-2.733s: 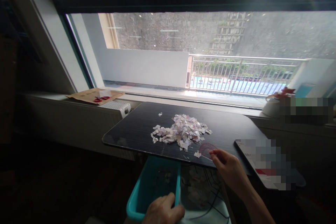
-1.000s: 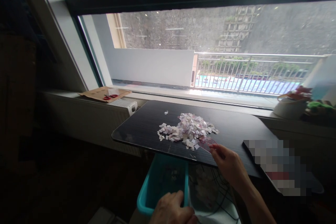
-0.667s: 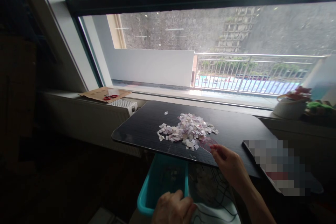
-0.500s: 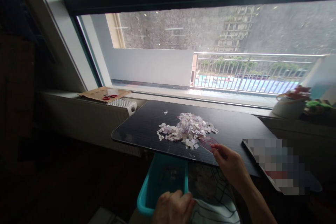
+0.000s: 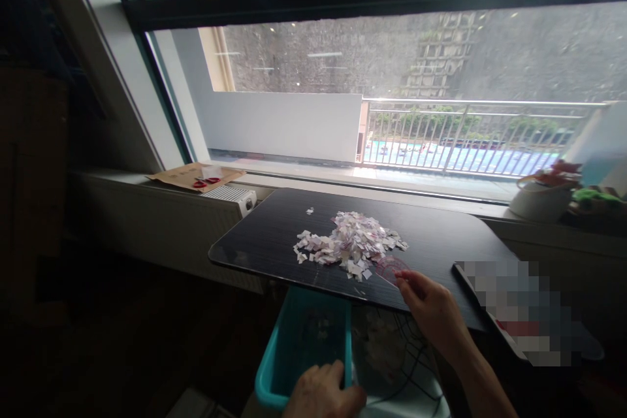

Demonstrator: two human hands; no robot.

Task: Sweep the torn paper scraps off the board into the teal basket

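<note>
My right hand (image 5: 434,304) pinches a clear plastic protractor (image 5: 390,269) with reddish markings. It is held low over the tabletop, at the near right edge of a heap of small white paper scraps (image 5: 360,238). Below the table's front edge is a teal plastic bin (image 5: 263,375), with some scraps on its shadowed bottom. My left hand (image 5: 323,393) is closed over the bin's near right rim, fingers on the inner side and thumb on the outer side.
The dark table (image 5: 431,241) stands against a window. Red-handled scissors (image 5: 206,181) lie on brown paper (image 5: 174,175) over a radiator (image 5: 230,192). A blurred-out flat object (image 5: 519,313) is at the right. Dark cables (image 5: 416,359) hang beside the bin.
My left hand has changed from a fist by the bin to a grip over its rim, with the thumb apart. My right hand and the protractor have barely moved.
</note>
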